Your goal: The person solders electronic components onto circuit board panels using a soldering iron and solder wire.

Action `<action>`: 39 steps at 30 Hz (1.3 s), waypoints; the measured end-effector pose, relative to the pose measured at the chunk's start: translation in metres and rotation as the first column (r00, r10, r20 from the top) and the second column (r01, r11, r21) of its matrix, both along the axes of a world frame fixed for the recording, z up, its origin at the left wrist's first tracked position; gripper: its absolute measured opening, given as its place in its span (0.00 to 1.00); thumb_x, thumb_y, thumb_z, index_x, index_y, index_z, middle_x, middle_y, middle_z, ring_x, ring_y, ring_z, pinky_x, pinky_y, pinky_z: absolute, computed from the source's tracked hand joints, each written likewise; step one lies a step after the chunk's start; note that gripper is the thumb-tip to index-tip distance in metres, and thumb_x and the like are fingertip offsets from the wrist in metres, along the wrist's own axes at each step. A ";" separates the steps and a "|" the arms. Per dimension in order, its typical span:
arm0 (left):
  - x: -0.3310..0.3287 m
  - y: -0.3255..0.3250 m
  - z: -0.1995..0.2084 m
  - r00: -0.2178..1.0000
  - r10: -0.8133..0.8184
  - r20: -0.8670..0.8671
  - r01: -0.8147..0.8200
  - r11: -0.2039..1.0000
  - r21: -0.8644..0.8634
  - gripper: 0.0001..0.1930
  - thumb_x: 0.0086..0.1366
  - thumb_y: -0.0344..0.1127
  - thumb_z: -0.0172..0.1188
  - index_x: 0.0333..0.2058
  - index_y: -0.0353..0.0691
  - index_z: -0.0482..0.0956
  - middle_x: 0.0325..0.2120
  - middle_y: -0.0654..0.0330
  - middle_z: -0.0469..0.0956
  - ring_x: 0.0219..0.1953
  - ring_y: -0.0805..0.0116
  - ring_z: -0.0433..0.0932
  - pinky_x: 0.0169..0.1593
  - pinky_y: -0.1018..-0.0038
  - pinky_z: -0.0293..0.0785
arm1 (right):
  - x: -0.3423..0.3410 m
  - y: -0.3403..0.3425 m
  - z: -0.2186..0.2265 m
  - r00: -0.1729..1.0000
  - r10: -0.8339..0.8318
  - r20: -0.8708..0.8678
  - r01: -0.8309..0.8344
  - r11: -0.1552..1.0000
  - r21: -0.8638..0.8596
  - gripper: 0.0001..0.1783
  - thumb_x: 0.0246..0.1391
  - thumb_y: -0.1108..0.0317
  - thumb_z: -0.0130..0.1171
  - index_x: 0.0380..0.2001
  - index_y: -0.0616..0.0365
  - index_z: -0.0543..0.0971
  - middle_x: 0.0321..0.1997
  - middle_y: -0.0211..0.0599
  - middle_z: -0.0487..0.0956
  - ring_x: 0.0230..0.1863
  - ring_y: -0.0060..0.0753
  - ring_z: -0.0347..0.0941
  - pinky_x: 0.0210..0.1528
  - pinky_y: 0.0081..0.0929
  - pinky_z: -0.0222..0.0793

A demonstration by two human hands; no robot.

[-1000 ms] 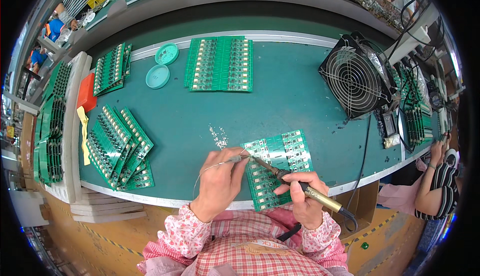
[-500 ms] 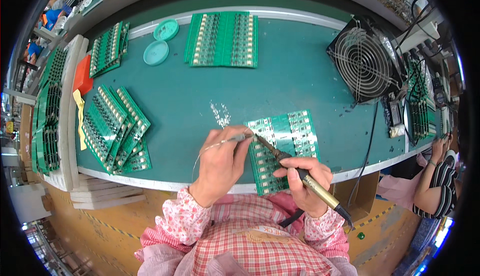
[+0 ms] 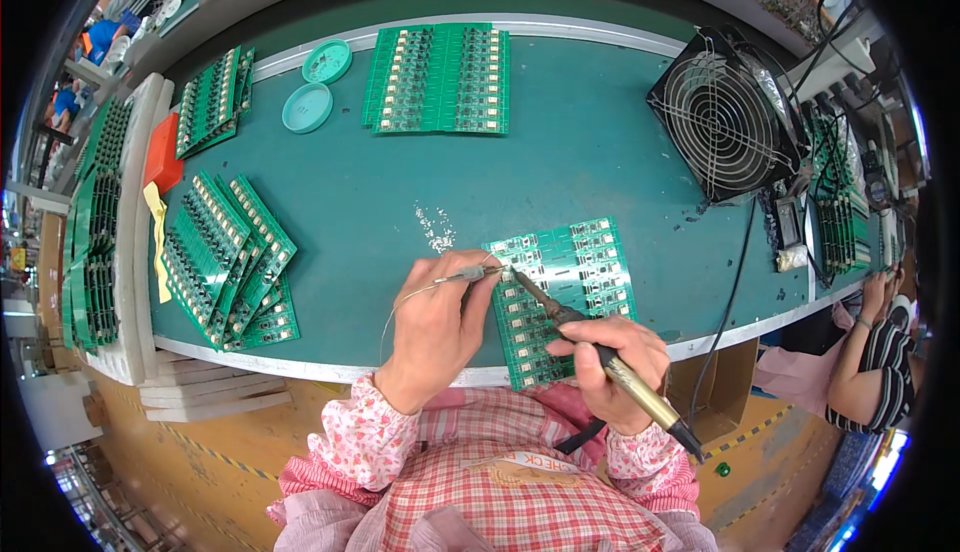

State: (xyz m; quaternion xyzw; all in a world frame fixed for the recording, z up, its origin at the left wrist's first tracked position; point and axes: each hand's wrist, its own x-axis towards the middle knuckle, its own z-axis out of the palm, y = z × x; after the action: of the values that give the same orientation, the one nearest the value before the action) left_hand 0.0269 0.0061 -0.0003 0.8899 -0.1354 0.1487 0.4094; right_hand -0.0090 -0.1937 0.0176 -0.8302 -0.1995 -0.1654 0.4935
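Note:
A green circuit board (image 3: 556, 270) with rows of small components lies at the table's front edge. My right hand (image 3: 618, 360) is closed around a soldering iron (image 3: 638, 392) with a brass-coloured handle. Its tip points up and left onto the board's upper left part. Between the fingers of my left hand (image 3: 436, 320) is a thin solder wire (image 3: 408, 298) passing through a small grey holder. The wire's end comes close to the iron's tip; whether they touch is too small to tell. My left fingertips are beside the board's left edge.
Small white bits (image 3: 436, 228) lie beyond my left hand. Stacked boards (image 3: 228, 252) stand at left, more boards (image 3: 440, 80) at the back beside two turquoise round dishes (image 3: 307, 108). A black fan (image 3: 722, 122) stands at right with a cable (image 3: 742, 272). A co-worker's arm (image 3: 862, 362) shows far right.
The whole view has shifted slightly. The iron's handle and my right hand have moved a little, while its tip stays at about the same part of the board. Both holds are unchanged.

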 end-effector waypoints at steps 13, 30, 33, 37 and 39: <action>0.001 0.008 0.009 0.996 0.015 -0.085 -0.026 0.992 -0.125 0.06 0.64 0.25 0.63 0.39 0.32 0.80 0.35 0.56 0.82 0.35 0.62 0.83 0.40 0.73 0.76 | -0.009 0.003 -0.020 0.966 -0.193 0.171 0.240 0.915 -0.325 0.28 0.44 0.70 0.73 0.51 0.55 0.80 0.42 0.46 0.77 0.45 0.47 0.76 0.54 0.44 0.72; -0.019 0.026 -0.001 0.995 0.101 -0.027 -0.100 0.994 0.033 0.06 0.62 0.26 0.64 0.38 0.39 0.80 0.38 0.60 0.82 0.38 0.57 0.79 0.44 0.67 0.73 | -0.005 0.006 -0.029 0.936 -0.266 0.232 0.327 0.900 -0.287 0.27 0.45 0.72 0.72 0.52 0.57 0.79 0.44 0.46 0.79 0.46 0.49 0.77 0.54 0.43 0.71; -0.018 0.024 0.001 0.996 0.089 -0.024 -0.088 0.996 0.029 0.04 0.63 0.26 0.62 0.38 0.36 0.80 0.38 0.59 0.82 0.38 0.56 0.79 0.46 0.67 0.72 | -0.004 0.007 -0.029 0.935 -0.268 0.233 0.328 0.904 -0.276 0.27 0.44 0.73 0.72 0.51 0.57 0.79 0.43 0.46 0.79 0.46 0.49 0.77 0.53 0.42 0.72; -0.017 0.023 0.001 0.996 0.082 -0.020 -0.081 0.996 0.023 0.03 0.64 0.24 0.61 0.37 0.34 0.80 0.38 0.57 0.83 0.38 0.55 0.79 0.46 0.67 0.72 | -0.004 0.007 -0.030 0.935 -0.261 0.240 0.322 0.909 -0.266 0.27 0.44 0.74 0.72 0.51 0.57 0.79 0.43 0.46 0.79 0.46 0.48 0.77 0.52 0.41 0.72; -0.017 0.024 0.000 0.997 0.082 -0.012 -0.082 0.996 0.022 0.03 0.64 0.24 0.61 0.36 0.34 0.80 0.38 0.57 0.83 0.38 0.55 0.79 0.46 0.66 0.72 | -0.004 0.008 -0.029 0.934 -0.261 0.245 0.324 0.908 -0.267 0.26 0.44 0.75 0.71 0.51 0.57 0.80 0.42 0.45 0.79 0.45 0.48 0.77 0.52 0.41 0.72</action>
State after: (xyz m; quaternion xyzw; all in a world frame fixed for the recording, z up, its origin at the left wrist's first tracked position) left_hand 0.0099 0.0299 -0.0002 0.9001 -0.0979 0.1581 0.3940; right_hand -0.0126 -0.1861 -0.0115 -0.8952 -0.1446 -0.2893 0.3066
